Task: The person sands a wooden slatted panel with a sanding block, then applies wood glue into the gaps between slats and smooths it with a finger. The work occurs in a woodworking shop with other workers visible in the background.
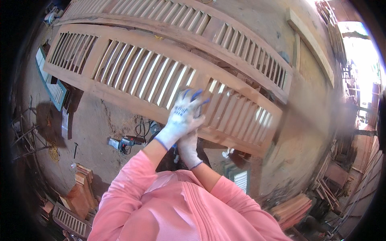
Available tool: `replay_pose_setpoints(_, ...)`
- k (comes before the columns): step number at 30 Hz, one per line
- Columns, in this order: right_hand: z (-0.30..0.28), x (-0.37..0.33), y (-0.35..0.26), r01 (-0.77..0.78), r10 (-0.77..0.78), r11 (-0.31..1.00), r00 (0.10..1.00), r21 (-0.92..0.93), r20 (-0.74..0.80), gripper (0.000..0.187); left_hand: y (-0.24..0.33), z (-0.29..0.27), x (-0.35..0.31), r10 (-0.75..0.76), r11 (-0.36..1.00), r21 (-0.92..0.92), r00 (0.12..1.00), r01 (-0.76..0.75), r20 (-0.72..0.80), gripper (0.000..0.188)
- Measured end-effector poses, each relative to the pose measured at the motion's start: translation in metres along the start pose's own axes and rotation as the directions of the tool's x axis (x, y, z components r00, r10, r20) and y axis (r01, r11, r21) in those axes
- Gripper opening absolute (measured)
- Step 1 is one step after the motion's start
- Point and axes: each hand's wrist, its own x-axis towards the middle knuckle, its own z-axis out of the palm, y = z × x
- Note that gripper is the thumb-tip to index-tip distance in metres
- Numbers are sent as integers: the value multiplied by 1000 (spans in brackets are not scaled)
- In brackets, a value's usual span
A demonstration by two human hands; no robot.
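Both my hands wear white knit gloves, with blue on the fingertips, and meet above a long louvred wooden shutter (pixel 116 93). My left hand (pixel 182 116) crosses over the right one, its fingers extended and apart near the shutter's middle rail. I see nothing clearly held in it. Below it, my right hand (pixel 188 145) shows its back and wrist; its fingers are hidden behind the left hand. Whether either hand touches the wood, I cannot tell. The shutter lies across in front of me, its slats pale and evenly spaced.
Beyond lies a second louvred shutter (pixel 257 69). A blue power tool (pixel 126 143) with a cord and a hammer (pixel 75 150) rest on the ground at left. Stacked wood pieces (pixel 80 193) stand at lower left, more boards (pixel 291 211) at lower right. A long beam (pixel 311 46) lies at far right.
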Motion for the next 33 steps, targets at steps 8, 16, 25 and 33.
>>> replay_pose_setpoints(8, -66, 159, -6, -65, 242, -364, 956, 929, 162, 45, -38, -7, 86, 82, 984, 170, 979, -50, -185, 83)
replay_pose_setpoints(16, -95, 102, -18, -611, 548, 561, 780, 558, 303, 27, -149, -26, -182, -531, 846, -187, 753, 500, -388, 69)
replay_pose_setpoints(25, -54, 23, -58, -159, 126, 986, 903, 46, 410, 103, -99, -120, -159, -188, 981, -53, 879, 184, -437, 68)
replay_pose_setpoints(33, 12, 114, -217, 169, -144, 986, 797, 13, 586, 93, -167, -214, -107, 31, 940, 328, 932, 95, -361, 38)
